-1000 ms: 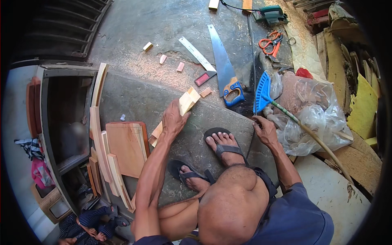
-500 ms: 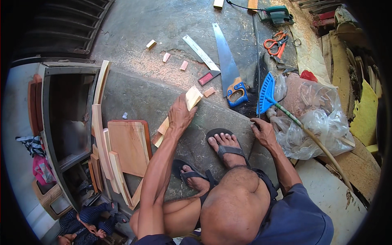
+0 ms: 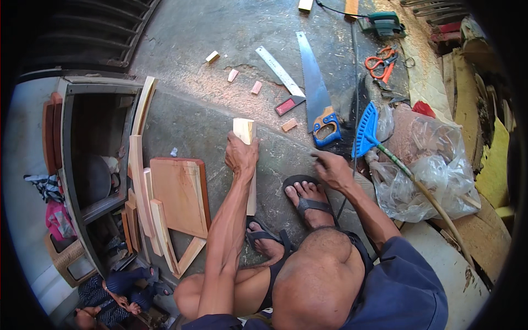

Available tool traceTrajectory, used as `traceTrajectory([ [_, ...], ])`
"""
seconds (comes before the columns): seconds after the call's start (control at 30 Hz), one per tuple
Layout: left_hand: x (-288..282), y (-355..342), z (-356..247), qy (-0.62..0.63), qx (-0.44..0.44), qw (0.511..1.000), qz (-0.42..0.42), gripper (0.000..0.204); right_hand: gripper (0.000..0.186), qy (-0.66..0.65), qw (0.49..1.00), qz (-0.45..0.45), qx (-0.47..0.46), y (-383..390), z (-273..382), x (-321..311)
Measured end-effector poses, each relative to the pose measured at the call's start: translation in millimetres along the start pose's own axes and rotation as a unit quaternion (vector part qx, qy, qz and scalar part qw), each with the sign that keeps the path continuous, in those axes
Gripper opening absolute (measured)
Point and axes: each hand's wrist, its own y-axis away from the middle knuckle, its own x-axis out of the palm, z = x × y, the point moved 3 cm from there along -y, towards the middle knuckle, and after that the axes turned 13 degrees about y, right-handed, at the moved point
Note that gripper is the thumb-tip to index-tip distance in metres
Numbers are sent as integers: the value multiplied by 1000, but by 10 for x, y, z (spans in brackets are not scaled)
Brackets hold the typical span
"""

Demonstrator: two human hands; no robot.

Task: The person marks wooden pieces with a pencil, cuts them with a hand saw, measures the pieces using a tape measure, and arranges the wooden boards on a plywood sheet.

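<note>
My left hand [image 3: 242, 154] is closed around a pale length of wood [image 3: 243, 130]. Its squared far end sticks out beyond my fingers, and its lower part runs down beside my forearm toward my left foot. My right hand [image 3: 334, 171] is just above the toes of my right foot, its fingers partly stretched out and holding nothing I can see. The handsaw [image 3: 314, 77], with a blue and tan handle, lies beyond that hand. Left of the saw is a try square [image 3: 281, 72] with a red inset in its stock. Small wood offcuts [image 3: 289, 125] lie around these tools.
A blue rake-like head [image 3: 365, 132] on a long pole leans over a clear plastic bag [image 3: 434, 170] at right. Orange-handled pliers [image 3: 379, 65] and a green power tool [image 3: 381, 25] lie farther off. Boards [image 3: 176, 192] stand at left by a cabinet [image 3: 71, 165]; another person sits at lower left.
My left hand has turned the wood more upright, and its far end has swung left. My right hand has moved left from the floor ledge toward my right foot.
</note>
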Motion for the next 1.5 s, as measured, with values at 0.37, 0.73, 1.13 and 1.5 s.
traceTrajectory([
  [0.37, -575, -591, 565, -24, -241, 961, -135, 69, 110, 100, 972, 168, -127, -330, 1721, 1360],
  [0.73, -598, -949, 460, -1, -181, 971, -154, 90, 100, 150, 968, 123, -162, -454, 1579, 1538],
  [1.13, -628, -1003, 479, 48, -238, 970, -2, 98, 90, 264, 946, 101, -159, -565, 1221, 1112],
  [1.5, -307, -326, 614, 130, -332, 920, -164, 87, 106, 246, 953, 84, -154, -556, 597, 483],
])
